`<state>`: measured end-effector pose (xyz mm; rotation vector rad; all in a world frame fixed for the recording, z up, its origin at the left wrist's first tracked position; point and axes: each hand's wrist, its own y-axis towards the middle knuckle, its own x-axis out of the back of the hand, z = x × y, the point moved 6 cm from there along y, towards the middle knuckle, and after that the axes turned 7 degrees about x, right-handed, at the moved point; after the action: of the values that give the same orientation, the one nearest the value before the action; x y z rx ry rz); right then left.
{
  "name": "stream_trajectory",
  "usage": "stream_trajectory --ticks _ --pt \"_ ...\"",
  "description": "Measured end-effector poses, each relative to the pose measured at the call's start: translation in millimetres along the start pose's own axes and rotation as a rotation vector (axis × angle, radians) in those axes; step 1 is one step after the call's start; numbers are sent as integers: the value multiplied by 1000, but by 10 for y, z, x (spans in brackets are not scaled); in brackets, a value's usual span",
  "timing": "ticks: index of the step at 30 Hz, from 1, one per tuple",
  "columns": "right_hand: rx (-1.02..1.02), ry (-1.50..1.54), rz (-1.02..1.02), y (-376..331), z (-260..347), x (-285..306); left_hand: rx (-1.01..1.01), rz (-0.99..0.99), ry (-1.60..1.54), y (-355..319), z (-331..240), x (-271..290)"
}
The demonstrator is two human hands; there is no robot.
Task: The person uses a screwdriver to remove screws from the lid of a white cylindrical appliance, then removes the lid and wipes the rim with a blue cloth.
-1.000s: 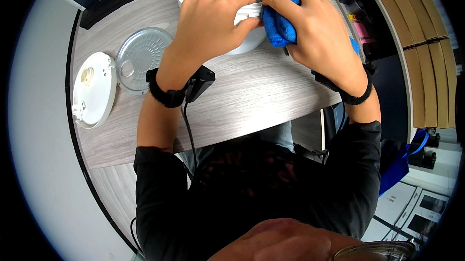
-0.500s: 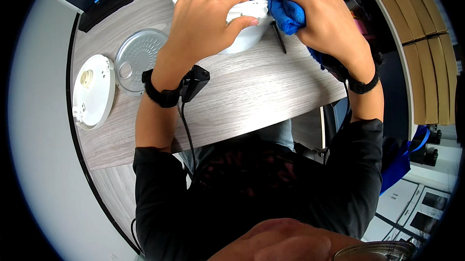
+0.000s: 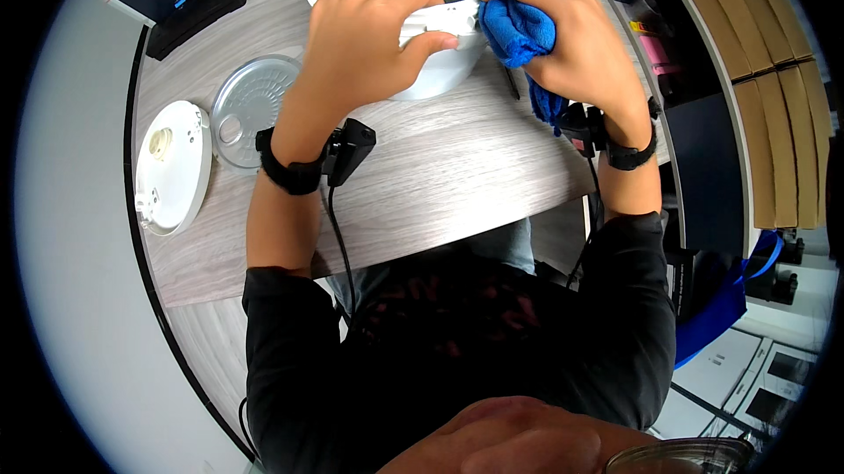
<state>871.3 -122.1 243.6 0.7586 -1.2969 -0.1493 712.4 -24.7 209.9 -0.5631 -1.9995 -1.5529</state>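
- since a moment ago the right hand [image 3: 580, 52] has slid its blue cloth [image 3: 519, 30] along the rim.
- left hand [image 3: 369, 43] grips the white cooker pot [image 3: 431, 69] near the surface's [image 3: 440, 175] far edge.
- grey inner lid [image 3: 251, 109] and white lid [image 3: 171, 166] lie left.

Bare desk [image 3: 457, 184] betw. wrists; round lids [image 3: 251, 109] left, pen [image 3: 510, 83] right.

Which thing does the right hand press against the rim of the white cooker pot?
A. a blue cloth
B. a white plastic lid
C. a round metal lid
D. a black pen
A: the right hand grips a blue cloth against the rim of the white cooker pot, while the metal lid and the white plastic lid lie apart on the table.
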Motion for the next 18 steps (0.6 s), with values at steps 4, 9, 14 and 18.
stream_trajectory --ticks 4,9,14,18 --pt "35 77 -37 -79 11 -7 -1 88 -35 25 58 28" --pt "53 104 -52 -175 -3 15 -17 98 -50 31 41 28" --pt "40 101 -38 -70 93 124 25 129 -34 89 28 118" --pt "59 117 -48 -37 183 -11 36 83 -64 102 -31 95"
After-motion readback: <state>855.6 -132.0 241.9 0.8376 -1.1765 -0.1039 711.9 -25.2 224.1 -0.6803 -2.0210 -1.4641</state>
